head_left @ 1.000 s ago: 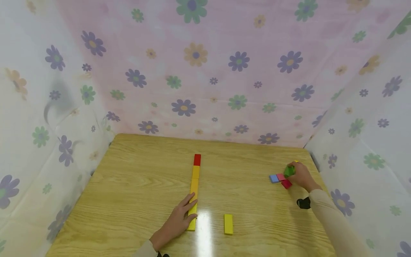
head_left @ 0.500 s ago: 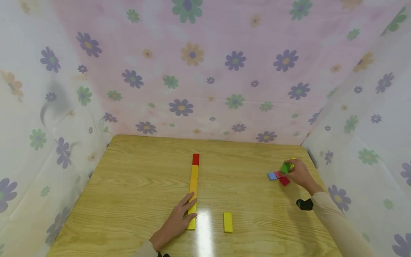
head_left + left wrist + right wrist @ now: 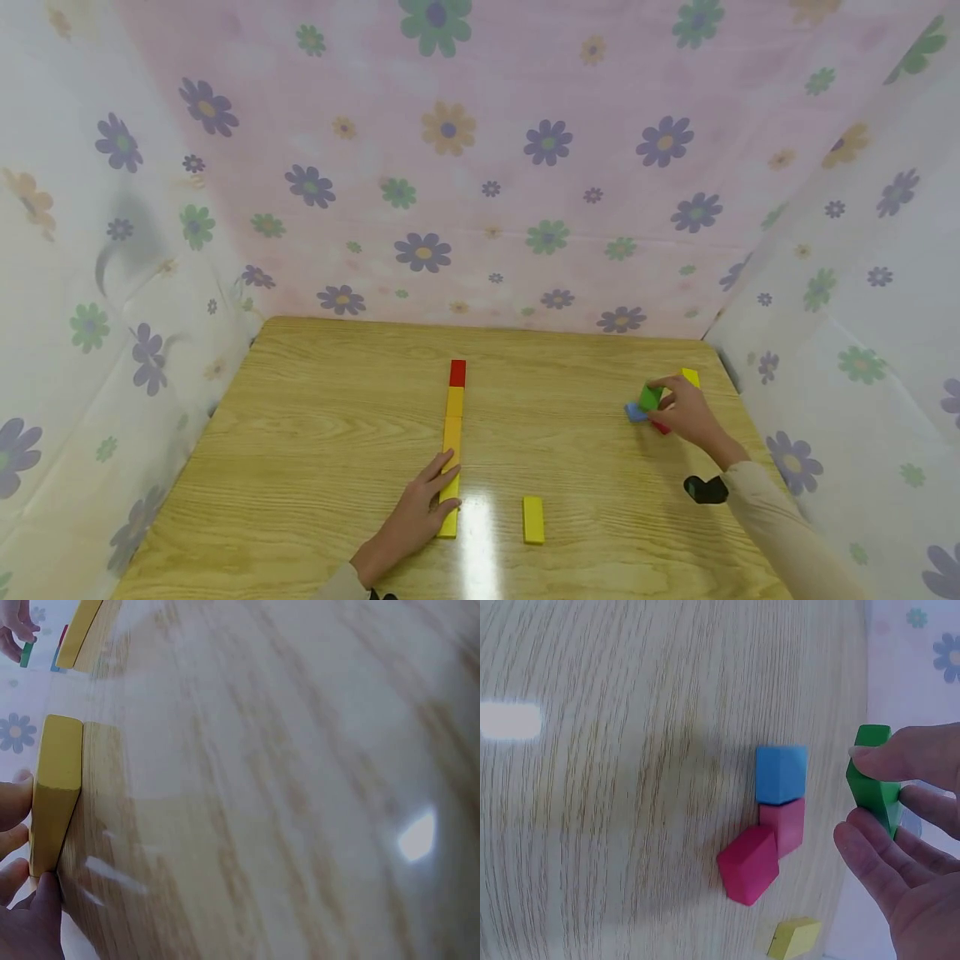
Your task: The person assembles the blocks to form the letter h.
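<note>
My right hand [image 3: 688, 414] pinches a green block [image 3: 650, 397] between thumb and fingers at the table's right side. The right wrist view shows the same green block [image 3: 874, 776] raised off the tabletop, beside a blue block [image 3: 781, 775], a pink block [image 3: 784, 825] and a red block [image 3: 748, 864]. Across a straight row of blocks lies my left hand [image 3: 412, 515], its fingers extended and fingertips on the near yellow block [image 3: 447, 523]. Farther along that row come orange blocks [image 3: 452, 432], with a red block [image 3: 458, 372] at the far end.
A single yellow block [image 3: 533, 520] lies flat to the right of the row. Another yellow block [image 3: 690, 377] sits behind my right hand. Flowered cloth [image 3: 495, 208] walls in the wooden table [image 3: 337, 400] at the back and both sides.
My right hand has carried the green block a little to the left, now over the pink and blue blocks in the head view. The left hand has stayed put.
</note>
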The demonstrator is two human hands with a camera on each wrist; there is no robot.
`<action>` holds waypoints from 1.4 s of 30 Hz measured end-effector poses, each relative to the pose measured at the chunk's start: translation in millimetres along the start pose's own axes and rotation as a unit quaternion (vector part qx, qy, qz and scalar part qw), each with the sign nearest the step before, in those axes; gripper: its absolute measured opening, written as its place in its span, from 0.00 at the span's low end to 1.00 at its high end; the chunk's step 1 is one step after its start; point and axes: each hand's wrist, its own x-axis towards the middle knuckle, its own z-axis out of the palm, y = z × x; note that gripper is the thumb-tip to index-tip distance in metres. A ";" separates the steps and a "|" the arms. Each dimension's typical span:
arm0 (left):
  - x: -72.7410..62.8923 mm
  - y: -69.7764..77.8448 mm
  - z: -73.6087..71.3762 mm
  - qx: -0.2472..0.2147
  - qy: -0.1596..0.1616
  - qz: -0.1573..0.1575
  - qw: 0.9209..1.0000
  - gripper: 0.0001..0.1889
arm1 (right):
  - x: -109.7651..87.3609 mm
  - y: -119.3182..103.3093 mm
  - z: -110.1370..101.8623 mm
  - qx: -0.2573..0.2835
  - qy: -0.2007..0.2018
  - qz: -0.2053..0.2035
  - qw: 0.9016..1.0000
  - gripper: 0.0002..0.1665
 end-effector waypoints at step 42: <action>-1.1 -3.9 1.3 0.005 0.001 0.002 1.000 0.28 | -8.0 -65.0 55.7 0.034 -0.066 -0.094 0.993 0.27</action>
